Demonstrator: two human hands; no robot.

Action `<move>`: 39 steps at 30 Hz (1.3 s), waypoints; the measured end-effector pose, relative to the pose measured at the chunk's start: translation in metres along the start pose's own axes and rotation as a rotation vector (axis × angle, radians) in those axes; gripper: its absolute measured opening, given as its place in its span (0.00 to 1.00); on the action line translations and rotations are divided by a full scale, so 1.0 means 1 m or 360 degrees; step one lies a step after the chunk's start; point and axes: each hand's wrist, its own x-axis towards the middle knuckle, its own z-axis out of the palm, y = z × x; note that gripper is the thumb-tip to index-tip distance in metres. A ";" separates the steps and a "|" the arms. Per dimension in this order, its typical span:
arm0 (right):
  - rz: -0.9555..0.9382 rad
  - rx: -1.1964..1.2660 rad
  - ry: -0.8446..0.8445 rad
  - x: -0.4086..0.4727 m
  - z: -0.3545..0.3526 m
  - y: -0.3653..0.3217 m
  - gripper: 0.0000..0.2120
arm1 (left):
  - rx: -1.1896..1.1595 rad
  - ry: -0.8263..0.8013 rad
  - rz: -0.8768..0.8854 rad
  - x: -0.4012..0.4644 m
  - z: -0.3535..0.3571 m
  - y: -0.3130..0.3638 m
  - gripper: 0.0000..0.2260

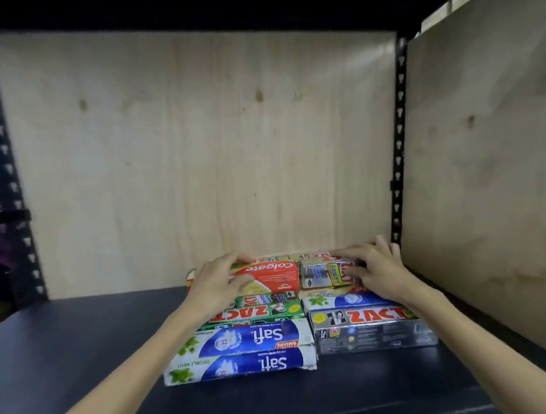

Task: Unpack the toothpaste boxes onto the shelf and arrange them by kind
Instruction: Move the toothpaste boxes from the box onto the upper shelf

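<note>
Two hands work the dark shelf (82, 343): the left hand (217, 285) grips the red Colgate box (269, 275), the right hand (379, 271) grips the silver Zact box (327, 273).

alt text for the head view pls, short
Two hands reach into a shelf: the left hand holds a red Colgate box, the right hand a silver Zact box, atop stacked toothpaste boxes, blue Safi boxes in front.
</note>
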 end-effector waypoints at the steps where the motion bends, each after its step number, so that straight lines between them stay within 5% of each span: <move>1: 0.0012 0.0017 0.0011 0.000 0.001 0.001 0.20 | -0.0025 -0.0020 -0.0004 0.000 -0.001 0.001 0.16; 13: 0.0162 0.0369 0.0260 -0.045 -0.015 -0.045 0.26 | -0.0266 0.0128 0.0118 -0.042 -0.018 0.044 0.25; 22: -0.0021 0.0594 0.0425 -0.159 -0.010 -0.135 0.22 | -0.0426 0.0464 0.0340 -0.159 -0.015 0.064 0.13; 28: 0.0025 0.0684 0.0425 -0.255 0.028 -0.174 0.24 | -0.0256 0.0640 0.0316 -0.266 0.015 0.047 0.16; 39: 0.0312 0.0862 -0.0138 -0.424 0.212 -0.186 0.27 | -0.0186 0.0302 -0.0419 -0.452 0.138 -0.084 0.15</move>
